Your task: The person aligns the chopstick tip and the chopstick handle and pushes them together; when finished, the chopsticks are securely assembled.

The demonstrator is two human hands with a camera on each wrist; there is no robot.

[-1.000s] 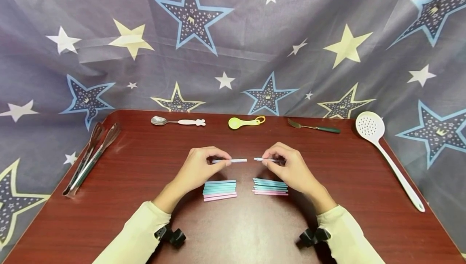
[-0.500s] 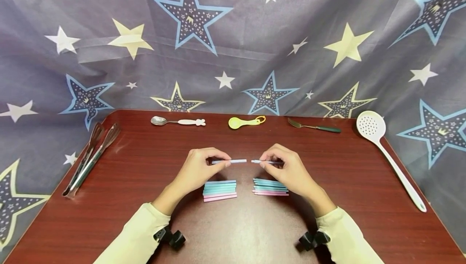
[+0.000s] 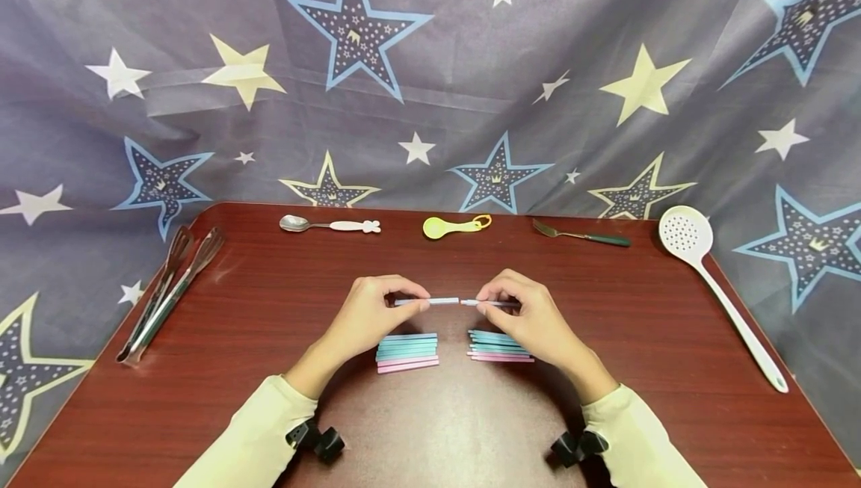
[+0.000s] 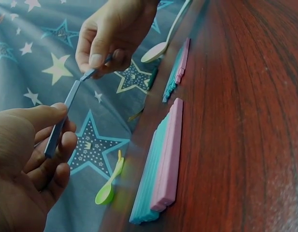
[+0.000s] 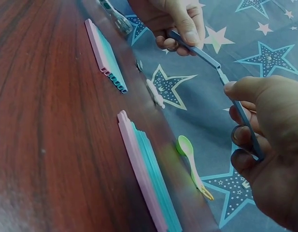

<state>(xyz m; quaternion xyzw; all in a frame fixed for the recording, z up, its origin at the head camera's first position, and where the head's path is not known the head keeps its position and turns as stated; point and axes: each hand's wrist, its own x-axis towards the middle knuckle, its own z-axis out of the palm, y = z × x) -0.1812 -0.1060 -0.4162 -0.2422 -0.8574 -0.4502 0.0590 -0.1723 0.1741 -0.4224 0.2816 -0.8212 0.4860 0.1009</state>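
Between thumb and fingertips, my left hand [image 3: 372,314] pinches a pale blue hollow stick [image 3: 442,300], held level with its open end pointing right. Opposite, my right hand [image 3: 526,307] pinches a similar blue stick [image 3: 469,303] with a narrow plug tip pointing left. In the right wrist view, the plug tip [image 5: 220,72] meets the left stick's open end [image 5: 215,64], with most of the plug still showing. Below the hands, teal and pink sticks lie in two rows on the table: a left row [image 3: 406,353] with square ends, and a right row [image 3: 499,346] with narrow tips.
Along the table's back edge lie a spoon [image 3: 346,226] with a white handle, a yellow-green measuring spoon [image 3: 437,228] and a green-handled fork [image 3: 605,239]. Metal tongs [image 3: 168,297] rest at the left, a white skimmer [image 3: 729,297] at the right. A star-patterned cloth [image 3: 444,84] hangs behind.
My right hand has moved slightly left, bringing the plug tip up to the open end of the left stick. The left hand has barely moved; the rows lie as before.
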